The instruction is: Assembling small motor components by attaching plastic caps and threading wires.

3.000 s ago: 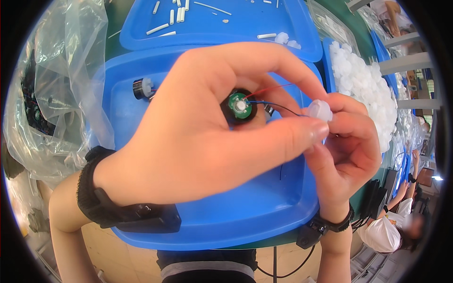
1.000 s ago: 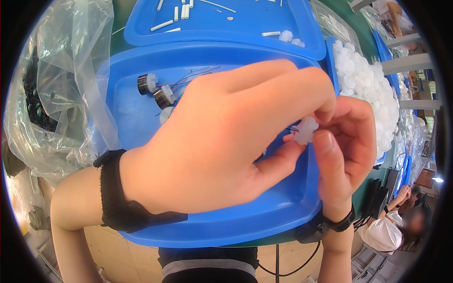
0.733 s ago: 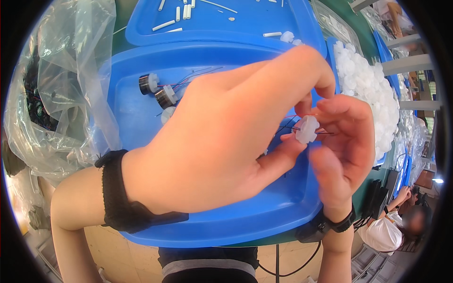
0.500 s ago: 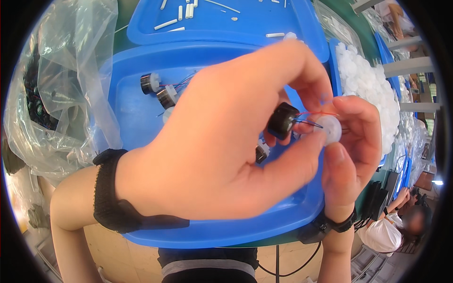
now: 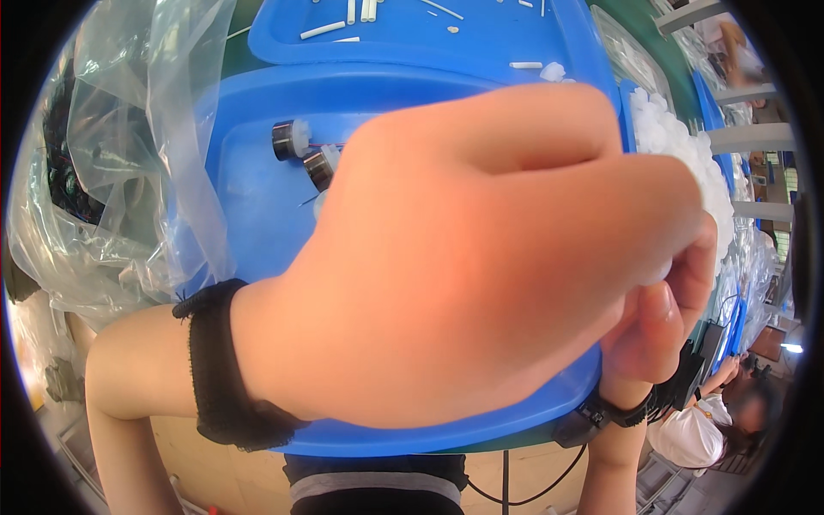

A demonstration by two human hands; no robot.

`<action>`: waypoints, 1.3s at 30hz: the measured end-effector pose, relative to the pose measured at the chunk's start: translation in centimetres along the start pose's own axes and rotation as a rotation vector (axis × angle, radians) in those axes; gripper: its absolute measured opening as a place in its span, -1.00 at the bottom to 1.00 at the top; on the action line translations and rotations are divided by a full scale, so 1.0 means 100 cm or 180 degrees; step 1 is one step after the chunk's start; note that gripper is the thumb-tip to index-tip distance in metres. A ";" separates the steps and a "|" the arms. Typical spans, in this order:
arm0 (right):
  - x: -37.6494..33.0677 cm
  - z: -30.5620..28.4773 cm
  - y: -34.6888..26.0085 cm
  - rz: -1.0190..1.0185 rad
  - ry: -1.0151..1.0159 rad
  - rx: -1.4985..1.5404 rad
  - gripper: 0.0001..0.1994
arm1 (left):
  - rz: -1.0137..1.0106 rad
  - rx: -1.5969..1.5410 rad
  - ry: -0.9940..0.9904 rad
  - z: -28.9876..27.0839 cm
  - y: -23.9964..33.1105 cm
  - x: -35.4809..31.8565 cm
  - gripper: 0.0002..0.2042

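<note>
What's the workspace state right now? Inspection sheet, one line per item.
Surface: near blue tray over a green table; second blue tray behind it.
Job's things: two small black cylindrical parts with white caps lie in the near tray; whatever sits between the hands is hidden.
Clutter: white sticks in the far tray; heap of white pieces at right; clear plastic bag at left.
Grips: left hand close to the camera, fills the view; right hand meets it at the fingertips; what they hold cannot be told.
Cables: thin wires at the black parts; dark cable under the table edge.
Surroundings: another person at lower right.
</note>
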State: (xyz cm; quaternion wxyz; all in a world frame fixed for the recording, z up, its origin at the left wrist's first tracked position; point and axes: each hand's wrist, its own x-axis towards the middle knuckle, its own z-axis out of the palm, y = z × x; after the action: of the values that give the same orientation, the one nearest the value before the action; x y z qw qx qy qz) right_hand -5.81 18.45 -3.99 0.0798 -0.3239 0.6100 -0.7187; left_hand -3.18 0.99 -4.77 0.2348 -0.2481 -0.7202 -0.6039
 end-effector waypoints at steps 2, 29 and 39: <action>-0.002 0.012 -0.006 0.0246 0.0519 0.0021 -0.62 | 0.0038 0.0030 0.0030 0.002 -0.001 -0.002 -0.85; -0.005 0.010 -0.001 0.0018 0.0290 0.0353 -0.66 | 0.0303 0.0173 0.0299 0.014 -0.002 -0.005 -0.86; -0.006 0.002 -0.006 0.0204 0.0147 0.0078 -0.65 | 0.0355 0.0224 0.0291 0.015 0.000 -0.003 -0.86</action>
State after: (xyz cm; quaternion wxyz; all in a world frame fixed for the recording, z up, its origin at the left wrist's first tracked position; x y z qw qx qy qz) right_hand -5.03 18.72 -3.68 0.0927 -0.2865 0.6129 -0.7305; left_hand -2.97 2.42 -5.23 0.3093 -0.2516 -0.7146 -0.5748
